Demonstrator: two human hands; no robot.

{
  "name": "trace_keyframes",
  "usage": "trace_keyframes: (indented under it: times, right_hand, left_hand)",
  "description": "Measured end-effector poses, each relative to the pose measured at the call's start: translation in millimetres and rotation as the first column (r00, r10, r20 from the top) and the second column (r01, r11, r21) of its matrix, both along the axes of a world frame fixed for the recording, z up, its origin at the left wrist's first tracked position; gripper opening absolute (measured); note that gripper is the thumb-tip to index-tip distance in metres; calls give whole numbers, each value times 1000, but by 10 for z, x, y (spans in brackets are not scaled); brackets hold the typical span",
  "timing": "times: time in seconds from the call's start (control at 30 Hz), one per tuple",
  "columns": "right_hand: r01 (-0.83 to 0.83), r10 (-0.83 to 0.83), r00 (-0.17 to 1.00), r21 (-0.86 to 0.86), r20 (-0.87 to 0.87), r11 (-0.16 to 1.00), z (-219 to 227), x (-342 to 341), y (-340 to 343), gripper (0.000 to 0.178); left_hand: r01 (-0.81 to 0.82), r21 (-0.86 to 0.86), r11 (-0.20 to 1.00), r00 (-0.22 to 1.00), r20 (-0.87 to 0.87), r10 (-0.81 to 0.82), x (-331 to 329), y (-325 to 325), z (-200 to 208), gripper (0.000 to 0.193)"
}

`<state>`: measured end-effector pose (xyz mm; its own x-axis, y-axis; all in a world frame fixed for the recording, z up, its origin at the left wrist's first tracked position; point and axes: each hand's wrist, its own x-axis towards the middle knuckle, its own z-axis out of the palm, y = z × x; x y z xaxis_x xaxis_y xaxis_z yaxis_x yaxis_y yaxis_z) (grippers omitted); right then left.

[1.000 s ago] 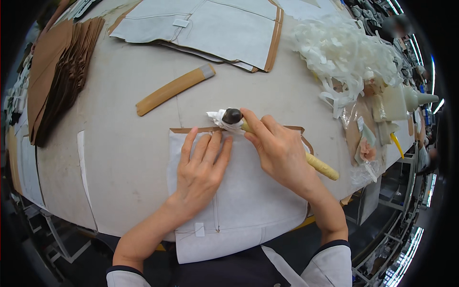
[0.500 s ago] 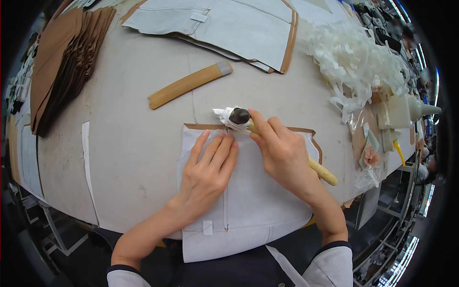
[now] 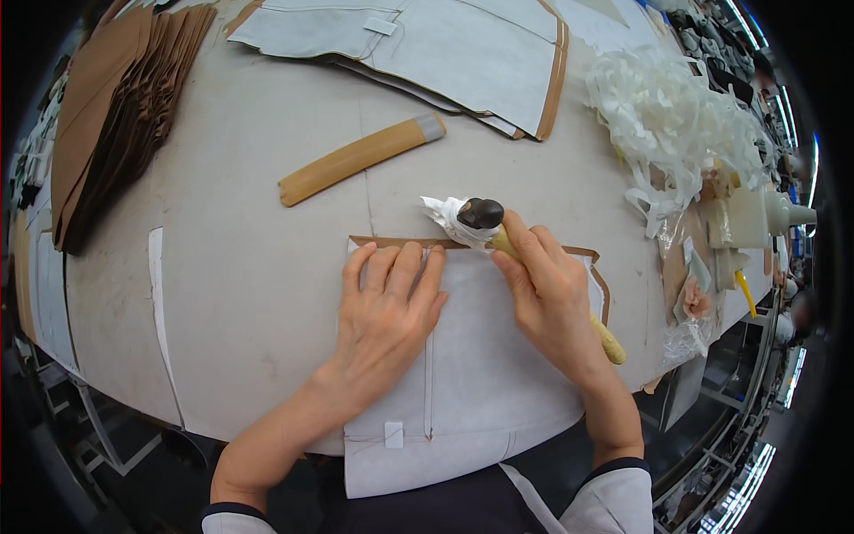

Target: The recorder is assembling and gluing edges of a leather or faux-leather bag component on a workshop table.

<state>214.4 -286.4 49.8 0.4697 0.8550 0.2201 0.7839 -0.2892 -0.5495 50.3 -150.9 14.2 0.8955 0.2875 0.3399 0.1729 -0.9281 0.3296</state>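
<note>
A pale grey-white panel (image 3: 498, 383) with brown edging along its far and right sides lies in front of me, its near end hanging over the table edge. My left hand (image 3: 382, 307) is spread on its far left part, fingertips at the brown edge, holding nothing. In my right hand (image 3: 553, 303) is a hammer (image 3: 481, 214) with a dark rounded head, partly wrapped in white material, and a yellowish handle that shows again below the hand. The hammer head is over the far brown edge, right of my left fingertips; whether it touches the edge I cannot tell.
Beyond the panel lies a curved tan strip (image 3: 356, 162) with a grey end. Larger white pieces (image 3: 463, 62) with brown edging lie farther back. Brown pieces (image 3: 102, 116) are stacked at left. At right are tangled translucent strips (image 3: 685, 133) and a squeeze bottle (image 3: 747, 216).
My right hand and the hammer have shifted right along the far edge. The left fingers have spread slightly and lie along the brown edge. The whole view has shifted a little.
</note>
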Motion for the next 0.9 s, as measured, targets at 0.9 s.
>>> trace_keyframes:
  times: [0.9]
  right_hand:
    - [-4, 4, 1000, 38, -5, 999, -73, -39, 21, 54]
  left_hand:
    - [31, 117, 993, 999, -13, -30, 23, 62, -11, 45]
